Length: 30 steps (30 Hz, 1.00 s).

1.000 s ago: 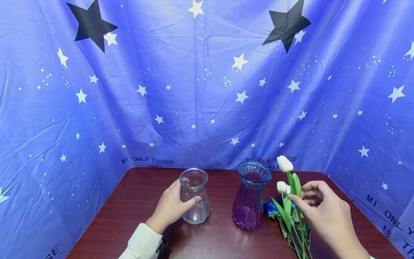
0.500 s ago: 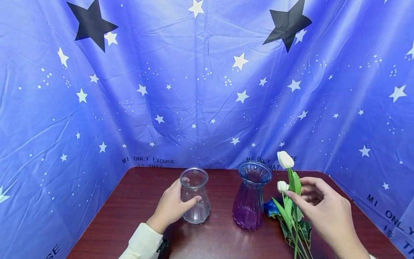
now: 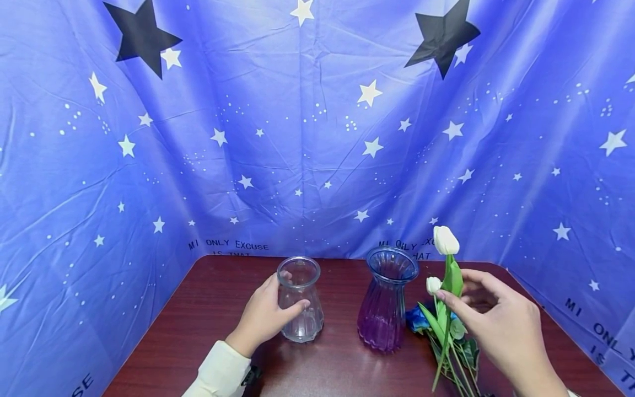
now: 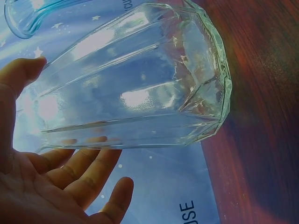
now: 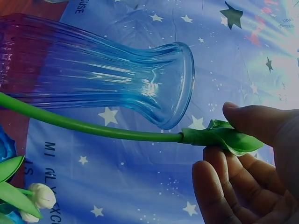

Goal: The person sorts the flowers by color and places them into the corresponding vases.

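My left hand (image 3: 265,314) holds a clear glass vase (image 3: 303,322) standing on the table, thumb on the near side and fingers around the far side. In the left wrist view the ribbed vase (image 4: 131,88) lies across the frame between thumb and fingers. With thumb and fingers my right hand (image 3: 506,325) pinches a white tulip (image 3: 446,240) upright by its green leaf; the right wrist view shows its long stem (image 5: 103,130) below the pinch. Beside it, a blue-to-purple glass vase (image 3: 384,314) stands apart from both hands. Another white tulip (image 3: 434,285) is below the held bloom.
A blue flower (image 3: 418,320) and green leaves (image 3: 466,353) lie on the dark red wooden table (image 3: 198,331), right of the purple vase. A blue star-patterned cloth (image 3: 297,138) hangs behind and at both sides.
The right hand has lifted the held tulip slightly, and its stem has swung clear of the other stems, its lower end to the left. The left hand and both vases look unmoved.
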Tool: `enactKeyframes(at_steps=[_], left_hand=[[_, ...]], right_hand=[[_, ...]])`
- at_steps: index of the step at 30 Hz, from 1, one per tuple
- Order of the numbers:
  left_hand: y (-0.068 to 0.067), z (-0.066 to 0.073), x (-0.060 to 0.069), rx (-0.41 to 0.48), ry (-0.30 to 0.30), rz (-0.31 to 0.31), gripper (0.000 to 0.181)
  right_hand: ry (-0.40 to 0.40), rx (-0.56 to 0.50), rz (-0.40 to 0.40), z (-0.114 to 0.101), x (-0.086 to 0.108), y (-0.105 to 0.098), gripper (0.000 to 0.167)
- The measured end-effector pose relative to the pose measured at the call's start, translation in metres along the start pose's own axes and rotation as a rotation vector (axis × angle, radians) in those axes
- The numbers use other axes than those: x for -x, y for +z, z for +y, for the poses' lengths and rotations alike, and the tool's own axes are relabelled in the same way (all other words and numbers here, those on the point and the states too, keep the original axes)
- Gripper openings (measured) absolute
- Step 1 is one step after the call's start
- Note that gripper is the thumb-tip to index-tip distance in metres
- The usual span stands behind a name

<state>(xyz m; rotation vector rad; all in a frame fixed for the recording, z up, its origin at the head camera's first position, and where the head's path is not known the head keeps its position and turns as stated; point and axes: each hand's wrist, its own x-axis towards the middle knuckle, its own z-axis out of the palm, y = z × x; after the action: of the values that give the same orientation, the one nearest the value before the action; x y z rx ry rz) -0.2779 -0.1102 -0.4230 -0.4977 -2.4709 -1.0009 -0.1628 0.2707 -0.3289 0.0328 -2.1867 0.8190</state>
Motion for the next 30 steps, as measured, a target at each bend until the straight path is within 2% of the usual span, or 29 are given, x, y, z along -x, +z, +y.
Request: enactKeyframes(at_steps=[8,19,26,30], left_hand=[[0.000,-0.001,-0.001,-0.009,-0.008,0.001,0.072],[0.002,-0.001,0.000,0.015,0.021,0.012,0.073],[0.001,0.000,-0.001,0.015,-0.005,-0.005,0.074],[0.001,-0.001,0.000,0.021,0.001,-0.004,0.073]], right_hand=[[0.004,0.004,0.012,-0.006,-0.001,-0.003,0.037],[0.040,-0.073,0.003,-0.021,0.000,-0.002,0.031],[0.065,-0.091,0.000,-0.028,0.001,-0.003,0.029],[0.077,-0.105,0.008,-0.030,0.001,-0.002,0.028]])
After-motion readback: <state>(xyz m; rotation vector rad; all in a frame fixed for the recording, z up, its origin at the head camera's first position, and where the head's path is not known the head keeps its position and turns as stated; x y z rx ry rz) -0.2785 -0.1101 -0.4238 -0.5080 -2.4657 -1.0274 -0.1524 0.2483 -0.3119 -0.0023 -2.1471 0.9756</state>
